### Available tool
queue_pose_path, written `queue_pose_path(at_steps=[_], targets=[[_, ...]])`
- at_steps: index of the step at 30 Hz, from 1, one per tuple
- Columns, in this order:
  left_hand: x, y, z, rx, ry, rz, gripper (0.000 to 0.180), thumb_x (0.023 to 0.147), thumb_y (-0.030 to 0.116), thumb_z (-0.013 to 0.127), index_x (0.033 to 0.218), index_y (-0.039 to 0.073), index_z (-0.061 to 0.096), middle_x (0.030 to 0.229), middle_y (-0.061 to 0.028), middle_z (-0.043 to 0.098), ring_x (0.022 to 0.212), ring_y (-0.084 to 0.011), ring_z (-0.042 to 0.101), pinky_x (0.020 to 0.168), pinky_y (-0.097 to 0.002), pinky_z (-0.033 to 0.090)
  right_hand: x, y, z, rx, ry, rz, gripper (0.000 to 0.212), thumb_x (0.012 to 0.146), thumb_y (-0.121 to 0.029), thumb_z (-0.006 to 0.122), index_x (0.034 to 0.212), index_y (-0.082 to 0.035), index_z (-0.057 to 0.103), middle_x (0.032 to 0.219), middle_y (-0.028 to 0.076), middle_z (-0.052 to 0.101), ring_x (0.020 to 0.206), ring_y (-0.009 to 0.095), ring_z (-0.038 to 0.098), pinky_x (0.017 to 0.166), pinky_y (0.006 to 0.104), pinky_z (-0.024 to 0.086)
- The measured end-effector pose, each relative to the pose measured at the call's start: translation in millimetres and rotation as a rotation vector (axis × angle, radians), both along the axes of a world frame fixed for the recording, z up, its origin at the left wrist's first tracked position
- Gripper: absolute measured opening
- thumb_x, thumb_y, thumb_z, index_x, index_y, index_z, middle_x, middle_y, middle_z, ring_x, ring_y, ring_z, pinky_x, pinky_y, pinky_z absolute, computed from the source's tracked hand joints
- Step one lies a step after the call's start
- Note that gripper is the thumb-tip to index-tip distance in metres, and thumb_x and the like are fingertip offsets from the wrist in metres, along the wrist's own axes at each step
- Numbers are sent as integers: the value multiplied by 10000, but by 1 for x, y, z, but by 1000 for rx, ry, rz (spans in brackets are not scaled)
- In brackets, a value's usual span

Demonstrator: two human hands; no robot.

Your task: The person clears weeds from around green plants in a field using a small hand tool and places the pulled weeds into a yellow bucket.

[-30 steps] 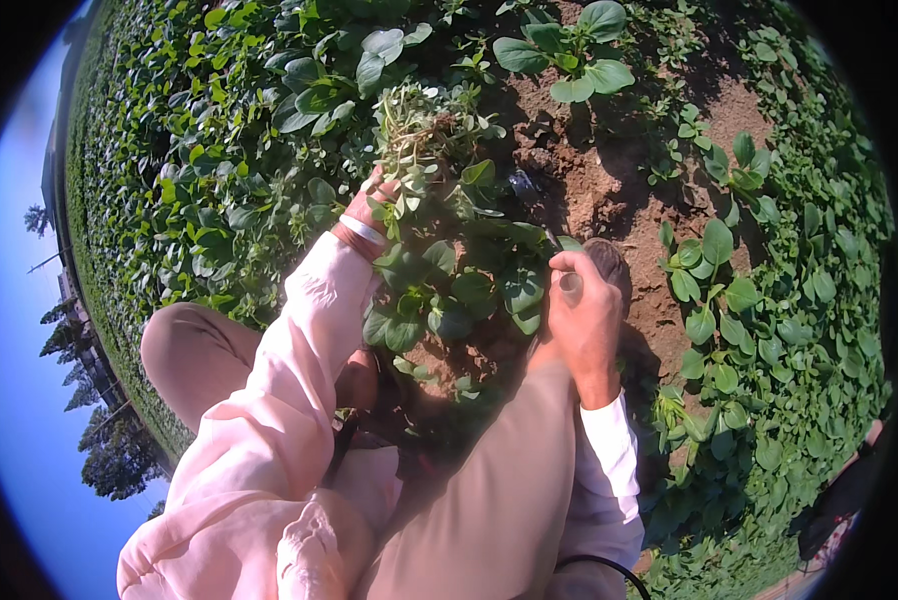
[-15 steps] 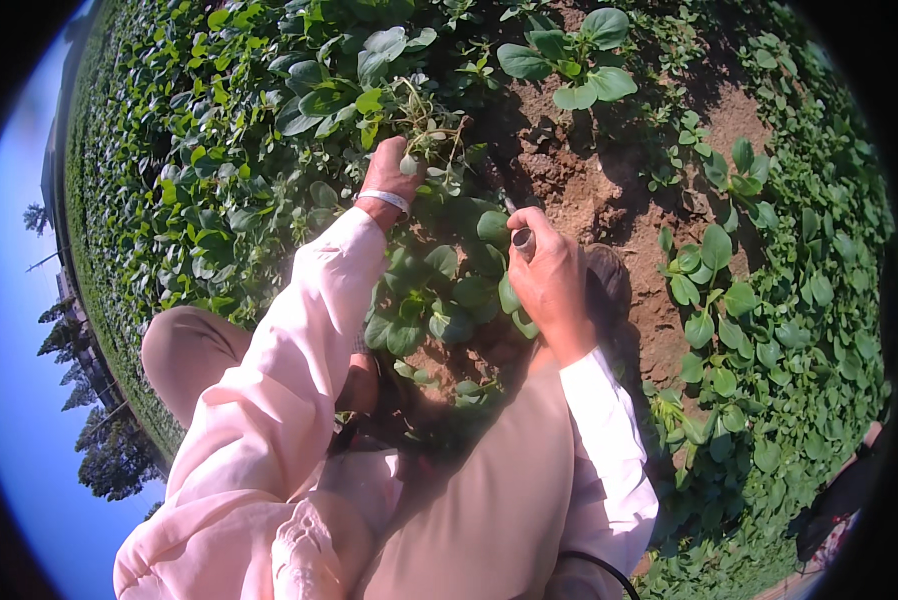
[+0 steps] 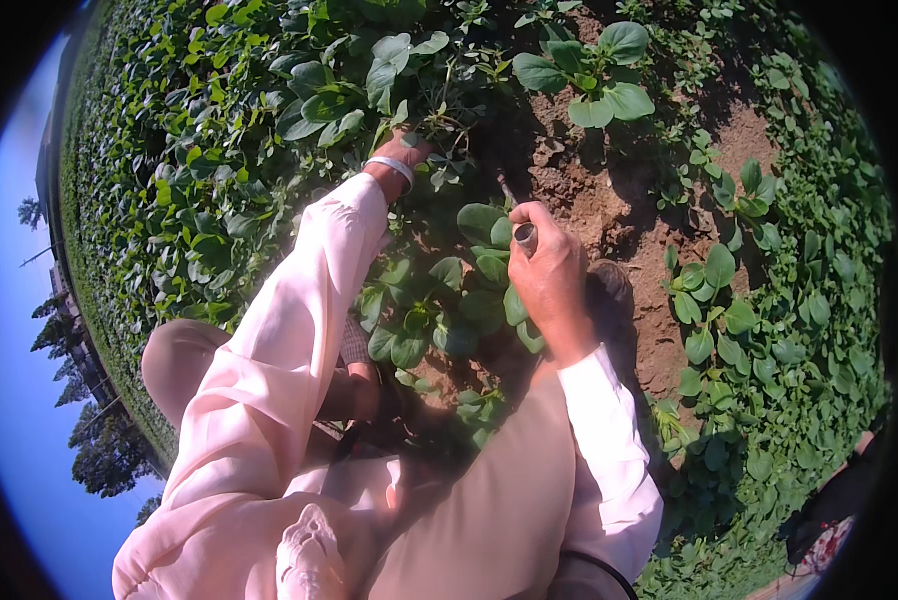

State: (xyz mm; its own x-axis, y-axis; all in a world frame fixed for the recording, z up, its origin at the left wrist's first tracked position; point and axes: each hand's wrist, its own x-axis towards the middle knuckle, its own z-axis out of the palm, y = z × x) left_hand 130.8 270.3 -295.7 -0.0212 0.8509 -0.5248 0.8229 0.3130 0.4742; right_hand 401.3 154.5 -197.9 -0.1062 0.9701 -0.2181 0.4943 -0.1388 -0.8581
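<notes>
My left hand (image 3: 407, 150), a white band at its wrist, reaches in among green plants; leaves and thin stems cover its fingers. Beside it are straggly weed stems (image 3: 453, 125). In my right hand (image 3: 551, 270) is a hand tool (image 3: 525, 236), its round handle end facing up. The tool's thin shaft points away from me toward bare soil, and its working end is hard to make out. Close to the right hand stands a broad-leaved plant (image 3: 454, 335), its leaves touching or nearly touching the fingers.
Another broad-leaved plant (image 3: 591, 75) grows on the brown soil (image 3: 594, 205) ahead. More leafy plants (image 3: 714, 300) stand to the right, and dense greenery (image 3: 199, 180) fills the left. My bent knees (image 3: 184, 365) are close below the hands. A dark cable (image 3: 604, 568) runs by my right sleeve.
My left hand has moved slightly away and lower into the foliage, its fingers now covered. The pale weed stems that stood above it are less visible. My right hand keeps its hold, barely shifted.
</notes>
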Motion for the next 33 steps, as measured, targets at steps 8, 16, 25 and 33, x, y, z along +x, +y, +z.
queue_pose_path(at_steps=[8, 16, 25, 33], targets=[[-83, -43, 46, 398, 213, -452, 589, 654, 114, 759, 1213, 95, 575, 1059, -186, 637, 992, -368, 612, 837, -412, 499, 26, -31, 21, 46, 79, -55, 249, 772, 67, 600, 984, -63, 586, 660, 151, 614, 625, 334, 648, 559, 405, 472], [-86, -52, 74, -149, -1499, 926, 337, 914, 269, 606, 1221, 130, 611, 1044, -59, 675, 845, -214, 612, 733, -380, 501, 16, -22, 28, 19, 144, 40, 237, 786, 51, 618, 988, -70, 599, 677, 152, 615, 615, 321, 645, 547, 386, 463], [-94, -93, 90, 0, -1377, 616, 363, 919, 251, 557, 1216, 49, 605, 1117, -103, 657, 1029, -212, 620, 891, -345, 511, 45, -38, 44, 59, 56, 0, 187, 831, 45, 605, 994, -46, 600, 724, 151, 634, 612, 302, 654, 562, 347, 485], [43, -91, 97, 88, -648, 310, 238, 861, 75, 637, 1087, 6, 658, 903, -32, 681, 781, -109, 589, 710, -280, 496, 67, -77, 48, -162, 17, -11, 170, 843, 21, 603, 996, -52, 595, 762, 179, 641, 680, 367, 661, 586, 379, 502]])
